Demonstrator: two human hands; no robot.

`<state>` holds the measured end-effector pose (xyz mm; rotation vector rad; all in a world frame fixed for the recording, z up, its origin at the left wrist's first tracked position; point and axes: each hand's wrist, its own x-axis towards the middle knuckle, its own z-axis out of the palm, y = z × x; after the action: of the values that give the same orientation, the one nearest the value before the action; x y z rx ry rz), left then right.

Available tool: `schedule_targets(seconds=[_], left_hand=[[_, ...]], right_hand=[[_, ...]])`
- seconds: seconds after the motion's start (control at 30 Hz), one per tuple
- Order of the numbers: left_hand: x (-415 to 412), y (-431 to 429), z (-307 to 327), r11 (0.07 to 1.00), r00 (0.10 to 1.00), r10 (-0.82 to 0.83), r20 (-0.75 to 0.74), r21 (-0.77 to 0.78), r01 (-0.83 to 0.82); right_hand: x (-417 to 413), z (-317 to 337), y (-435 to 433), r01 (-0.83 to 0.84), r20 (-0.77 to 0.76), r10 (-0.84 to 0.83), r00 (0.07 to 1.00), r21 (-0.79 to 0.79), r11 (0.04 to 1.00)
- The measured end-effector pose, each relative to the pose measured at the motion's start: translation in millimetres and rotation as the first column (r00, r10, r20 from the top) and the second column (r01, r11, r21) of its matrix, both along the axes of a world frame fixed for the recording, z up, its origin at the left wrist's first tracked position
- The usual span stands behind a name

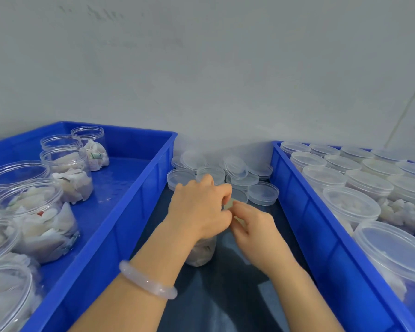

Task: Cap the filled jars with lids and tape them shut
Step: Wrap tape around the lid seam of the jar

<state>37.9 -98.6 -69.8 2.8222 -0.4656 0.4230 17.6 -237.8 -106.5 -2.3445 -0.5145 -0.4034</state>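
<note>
A filled clear jar (201, 251) stands on the dark table between two blue trays, mostly hidden under my hands. My left hand (199, 207) curls over its top. My right hand (252, 224) pinches a pale strip of tape (229, 204) at the jar's upper right edge, fingertips meeting those of the left hand. Whether a lid sits on this jar is hidden. Behind the hands lies a heap of loose clear lids (235, 172).
The left blue tray (120, 212) holds several open filled jars (46, 219). The right blue tray (321, 236) holds several lidded jars (352, 204). A grey wall rises close behind. A pale bangle (146, 280) rings my left wrist.
</note>
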Motion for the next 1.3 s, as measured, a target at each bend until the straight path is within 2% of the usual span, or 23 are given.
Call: schedule_targets(seconds=[0.13,0.3,0.43,0.47,0.57,0.63,0.73,0.8,0.83,0.87,0.9,0.93,0.97,1.0,1.03,1.07,1.1,1.17,1.2,1.23,1.27,1.3], left_hand=[[-1.0,2.1,2.4,0.999,1.0,-0.012,-0.012,-0.053,0.011],[-0.1,-1.2,1.4,0.996,1.0,0.001,-0.023,-0.089,-0.003],[16.6,10.4,13.4,0.968,0.976,0.196,-0.098,-0.142,-0.208],[21.2,13.1,16.6,0.962,0.97,0.199,-0.138,-0.162,-0.221],[21.4,4.0,16.2,0.996,0.991,0.056,-0.124,-0.068,-0.065],[17.8,1.6,8.8,0.999,0.997,-0.003,-0.075,-0.05,-0.001],[21.6,10.6,0.4,0.999,0.999,-0.039,-0.029,0.005,0.039],[20.7,15.2,-4.9,0.997,0.995,-0.081,0.05,-0.007,0.081],[17.1,16.0,-8.4,0.984,0.98,-0.108,0.168,-0.12,0.129],[11.9,16.2,-12.3,0.938,0.944,-0.085,0.317,-0.295,0.184],[8.1,18.1,-18.8,0.838,0.904,0.004,0.428,-0.494,0.23],[4.9,20.7,-26.7,0.697,0.891,0.129,0.436,-0.679,0.231],[1.5,22.5,-34.5,0.524,0.914,0.222,0.34,-0.832,0.183],[0.6,23.0,-42.9,0.349,0.956,0.23,0.185,-0.932,0.096],[1.9,23.0,-52.6,0.221,0.985,0.167,0.042,-0.975,0.004],[4.2,22.0,-61.9,0.15,0.995,0.089,-0.045,-0.987,-0.058],[7.1,21.0,-69.6,0.119,0.996,0.043,-0.083,-0.989,-0.087],[13.5,19.0,-78.3,0.092,0.994,0.057,-0.096,-0.991,-0.101],[16.1,17.4,-79.5,0.08,0.993,0.081,-0.088,-0.992,-0.095],[18.2,15.7,-80.3,0.063,0.991,0.105,-0.082,-0.994,-0.089],[20.0,14.2,-80.8,0.042,0.99,0.12,-0.077,-0.996,-0.083],[21.1,13.7,-80.8,0.022,0.989,0.129,-0.072,-0.997,-0.075]], right_hand=[[-13.8,-11.9,7.0,0.07,0.126,-0.067,0.99,-0.02,0.997],[-21.1,-9.1,5.6,0.043,0.243,-0.047,0.969,0.022,0.999],[-38.6,-11.4,7.0,-0.055,0.447,0.016,0.894,0.076,0.996],[-42.0,-13.9,8.3,-0.066,0.478,0.027,0.878,0.065,0.996],[-24.4,-18.0,6.8,0.055,0.365,-0.089,0.927,0.103,0.993],[-6.7,-24.2,4.2,0.129,0.235,-0.138,0.962,0.057,0.99],[10.1,-39.1,6.7,0.134,0.114,-0.13,0.985,-0.025,0.991],[17.5,-51.9,7.8,0.112,0.04,-0.106,0.994,-0.191,0.975],[23.3,-57.6,6.5,0.119,0.033,-0.114,0.993,-0.294,0.948],[28.5,-61.4,4.7,0.137,0.032,-0.135,0.99,-0.364,0.921],[32.9,-63.3,3.9,0.167,0.028,-0.171,0.985,-0.405,0.899],[35.8,-64.6,4.2,0.203,0.028,-0.212,0.977,-0.431,0.879],[36.9,-65.9,5.4,0.235,0.037,-0.245,0.969,-0.452,0.86],[37.7,-67.0,7.0,0.262,0.049,-0.271,0.961,-0.466,0.845],[38.1,-68.6,8.1,0.283,0.063,-0.287,0.956,-0.471,0.836],[38.6,-69.6,9.3,0.294,0.072,-0.296,0.952,-0.472,0.831],[39.2,-70.0,9.2,0.302,0.073,-0.306,0.949,-0.487,0.82],[40.7,-70.7,7.6,0.302,0.057,-0.313,0.948,-0.475,0.827],[40.7,-69.9,6.6,0.293,0.05,-0.296,0.954,-0.369,0.882],[39.2,-66.3,6.4,0.255,0.041,-0.251,0.967,-0.161,0.954],[37.1,-60.7,6.9,0.169,0.01,-0.171,0.985,0.108,0.98],[36.5,-55.2,6.2,0.057,-0.039,-0.046,0.998,0.36,0.931]])
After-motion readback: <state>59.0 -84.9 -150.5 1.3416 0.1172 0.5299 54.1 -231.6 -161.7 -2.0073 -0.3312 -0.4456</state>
